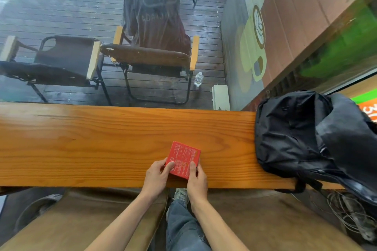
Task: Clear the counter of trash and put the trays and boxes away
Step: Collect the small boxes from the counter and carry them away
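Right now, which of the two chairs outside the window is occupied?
The right chair, with the curved brown backrest: a person in a grey shirt sits in it. The left chair is unoccupied.

Wooden counter facing a window onto a dark plank deck.
Beyond the counter stand two folding chairs, one occupied by a seated person; a mural wall rises at right, daylight glaring on the wet deck.

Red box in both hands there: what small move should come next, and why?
Probably lift the red box off the counter and carry it toward the backpack on the right. Both the left hand and right hand already grip it, and nothing else small lies on the wood.
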